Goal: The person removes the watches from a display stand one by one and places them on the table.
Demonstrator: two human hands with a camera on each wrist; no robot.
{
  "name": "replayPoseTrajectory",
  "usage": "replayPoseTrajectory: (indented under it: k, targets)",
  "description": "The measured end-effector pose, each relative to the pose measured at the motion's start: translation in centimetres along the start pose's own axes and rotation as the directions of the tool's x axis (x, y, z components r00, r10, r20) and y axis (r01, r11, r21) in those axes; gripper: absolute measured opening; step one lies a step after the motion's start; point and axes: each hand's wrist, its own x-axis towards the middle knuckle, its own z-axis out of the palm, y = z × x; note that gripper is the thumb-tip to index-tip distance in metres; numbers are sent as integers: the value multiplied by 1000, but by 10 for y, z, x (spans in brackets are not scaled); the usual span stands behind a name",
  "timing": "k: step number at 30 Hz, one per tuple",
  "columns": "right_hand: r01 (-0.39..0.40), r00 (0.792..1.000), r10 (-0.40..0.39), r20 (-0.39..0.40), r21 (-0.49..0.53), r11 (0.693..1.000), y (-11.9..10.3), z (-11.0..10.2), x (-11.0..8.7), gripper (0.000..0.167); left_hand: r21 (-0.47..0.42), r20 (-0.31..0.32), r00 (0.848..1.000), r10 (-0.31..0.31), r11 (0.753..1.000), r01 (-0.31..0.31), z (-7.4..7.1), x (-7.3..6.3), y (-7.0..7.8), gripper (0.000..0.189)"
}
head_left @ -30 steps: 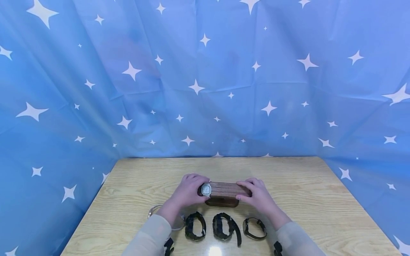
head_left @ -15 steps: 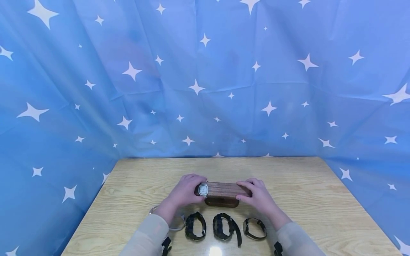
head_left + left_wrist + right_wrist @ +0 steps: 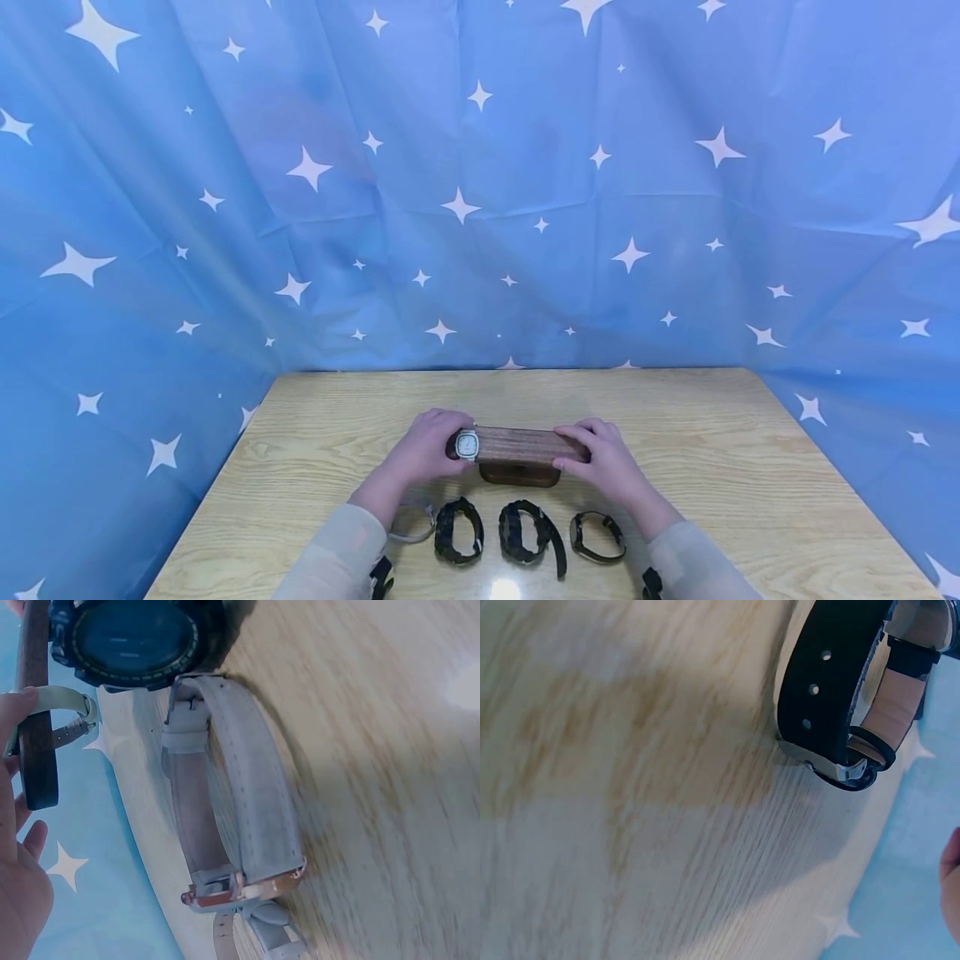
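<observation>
A brown wooden watch stand (image 3: 519, 448) has a horizontal bar above a low base. Near the bar's left end, a watch (image 3: 467, 445) with a pale square face is looped round it; in the left wrist view its pale strap (image 3: 61, 699) circles the dark bar (image 3: 36, 746). My left hand (image 3: 429, 446) grips this watch, thumb toward me and fingers behind. On the other end, my right hand (image 3: 596, 454) holds the bar between thumb and fingers. Only a sliver of the right hand (image 3: 951, 892) shows in the right wrist view.
Toward me lie a light-strapped watch (image 3: 411, 523), partly behind my left forearm, two chunky black watches (image 3: 458, 531) (image 3: 525, 533) and a slim dark watch (image 3: 597, 536). The wooden table (image 3: 750, 467) backs onto a blue star-patterned cloth (image 3: 525, 167).
My left hand and the watch in it have slid left along the bar toward its end, baring more wood. The right hand and the stand have stayed in place.
</observation>
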Motion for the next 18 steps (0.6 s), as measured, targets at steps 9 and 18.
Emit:
replayPoseTrajectory:
  k: [9, 18]
  targets:
    - [3, 1000, -3, 0, 6, 1000, 1, 1, -1, 53, -36, 23, 1000, 5, 999, -4, -1, 0, 1, 54]
    - [9, 1000, -9, -5, -5, 1000, 1, 0, 0, 54, -146, 76, 997, -32, 988, 43, 0, 0, 1, 60]
